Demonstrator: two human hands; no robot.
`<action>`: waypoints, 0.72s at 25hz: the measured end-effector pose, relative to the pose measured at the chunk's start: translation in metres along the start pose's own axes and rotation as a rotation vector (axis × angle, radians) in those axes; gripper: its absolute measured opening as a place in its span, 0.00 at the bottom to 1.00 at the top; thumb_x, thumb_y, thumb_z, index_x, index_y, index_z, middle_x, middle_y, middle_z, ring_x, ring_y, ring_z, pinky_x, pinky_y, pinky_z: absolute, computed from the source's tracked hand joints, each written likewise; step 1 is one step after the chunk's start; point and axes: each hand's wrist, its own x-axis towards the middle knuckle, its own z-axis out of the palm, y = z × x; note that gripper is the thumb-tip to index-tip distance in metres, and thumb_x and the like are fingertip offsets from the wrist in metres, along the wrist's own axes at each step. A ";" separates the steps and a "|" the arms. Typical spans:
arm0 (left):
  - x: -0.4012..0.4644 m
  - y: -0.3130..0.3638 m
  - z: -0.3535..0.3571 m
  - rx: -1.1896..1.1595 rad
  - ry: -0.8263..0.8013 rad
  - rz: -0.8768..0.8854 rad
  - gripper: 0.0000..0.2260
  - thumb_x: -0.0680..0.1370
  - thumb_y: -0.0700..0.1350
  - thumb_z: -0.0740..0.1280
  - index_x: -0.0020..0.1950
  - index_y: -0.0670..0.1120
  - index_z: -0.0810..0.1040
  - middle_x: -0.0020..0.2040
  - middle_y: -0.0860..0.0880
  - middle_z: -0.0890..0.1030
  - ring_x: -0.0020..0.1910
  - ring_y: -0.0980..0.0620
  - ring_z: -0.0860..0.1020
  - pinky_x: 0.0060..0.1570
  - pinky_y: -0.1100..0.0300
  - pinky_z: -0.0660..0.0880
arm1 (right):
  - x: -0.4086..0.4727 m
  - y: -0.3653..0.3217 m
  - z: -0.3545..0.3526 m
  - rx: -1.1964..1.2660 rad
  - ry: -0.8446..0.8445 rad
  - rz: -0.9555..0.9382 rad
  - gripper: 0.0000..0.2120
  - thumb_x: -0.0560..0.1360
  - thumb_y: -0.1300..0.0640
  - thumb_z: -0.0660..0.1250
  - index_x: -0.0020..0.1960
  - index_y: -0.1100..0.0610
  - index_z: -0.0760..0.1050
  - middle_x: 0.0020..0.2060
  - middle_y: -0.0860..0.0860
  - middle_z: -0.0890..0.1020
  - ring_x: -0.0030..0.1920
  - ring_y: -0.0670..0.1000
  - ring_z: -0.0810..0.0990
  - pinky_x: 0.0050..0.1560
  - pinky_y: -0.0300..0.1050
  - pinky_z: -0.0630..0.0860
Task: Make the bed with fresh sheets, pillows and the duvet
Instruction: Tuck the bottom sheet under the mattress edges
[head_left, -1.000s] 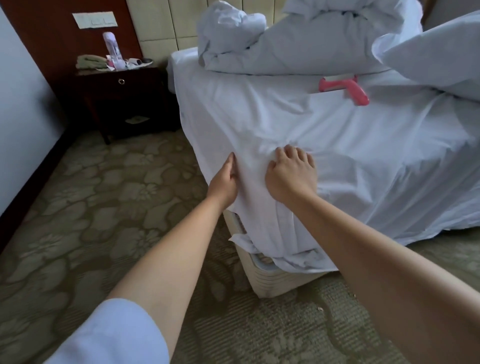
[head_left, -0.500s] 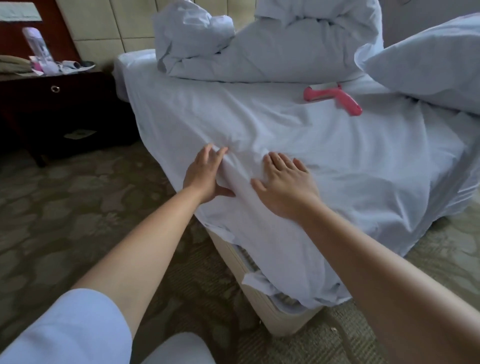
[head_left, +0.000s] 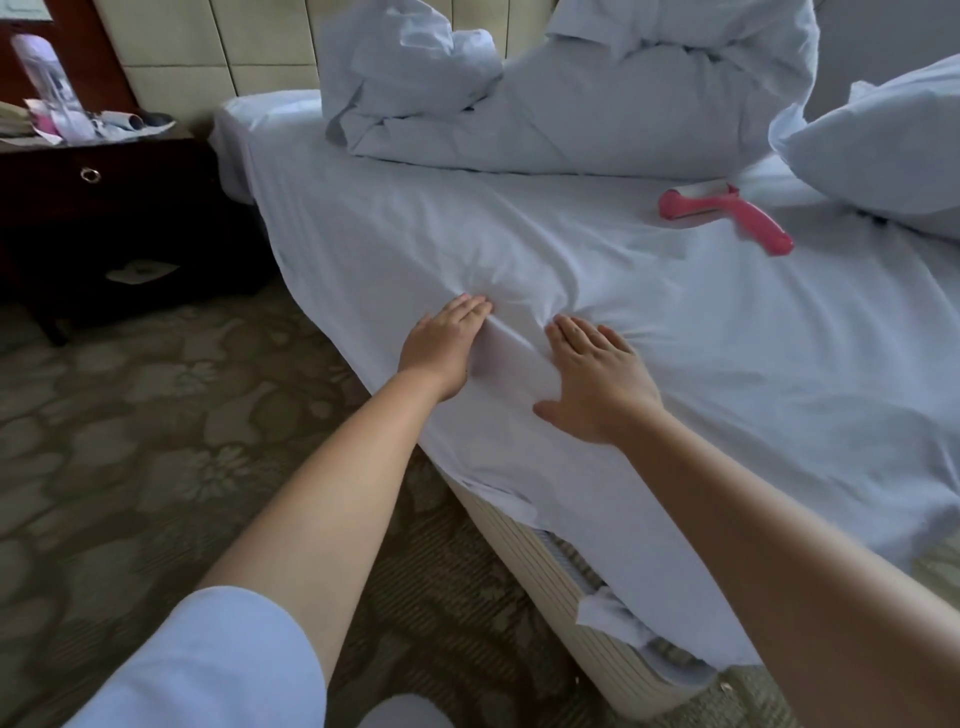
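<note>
Bed (head_left: 545, 587): white sheet (head_left: 675, 332), bunched duvet (head_left: 597, 98), pillow (head_left: 893, 150), pink lint roller (head_left: 727, 215).

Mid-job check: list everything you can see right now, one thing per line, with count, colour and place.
sheet: one, white, spread over the mattress, edge hanging untucked
bundled duvet: one, white, at the head of the bed
pillow: one, white, far right
lint roller: one, pink, on the sheet
bed base: one, cream, exposed below the sheet
nightstand: one, dark wood, left, cluttered top
carpet: patterned, olive
left hand: flat on the sheet
right hand: flat on the sheet
</note>
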 end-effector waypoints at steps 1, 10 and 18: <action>-0.001 0.000 0.001 -0.044 0.015 0.006 0.35 0.75 0.28 0.59 0.78 0.48 0.53 0.78 0.53 0.52 0.77 0.55 0.48 0.73 0.53 0.56 | 0.000 -0.001 0.001 -0.013 0.007 0.000 0.43 0.75 0.39 0.59 0.78 0.56 0.41 0.78 0.50 0.44 0.77 0.48 0.43 0.75 0.45 0.40; -0.004 -0.009 0.006 -0.341 -0.001 0.029 0.38 0.71 0.22 0.53 0.78 0.48 0.55 0.78 0.54 0.53 0.77 0.57 0.48 0.67 0.69 0.52 | 0.009 -0.011 0.004 -0.096 0.008 -0.038 0.45 0.75 0.43 0.63 0.78 0.58 0.38 0.77 0.53 0.42 0.77 0.50 0.42 0.76 0.46 0.41; -0.056 -0.014 0.114 -1.332 -0.152 -0.806 0.21 0.80 0.30 0.54 0.74 0.39 0.63 0.69 0.41 0.71 0.64 0.46 0.73 0.61 0.56 0.72 | -0.021 -0.045 0.078 -0.142 0.053 -0.362 0.28 0.67 0.63 0.67 0.66 0.69 0.70 0.67 0.61 0.72 0.68 0.57 0.72 0.67 0.48 0.68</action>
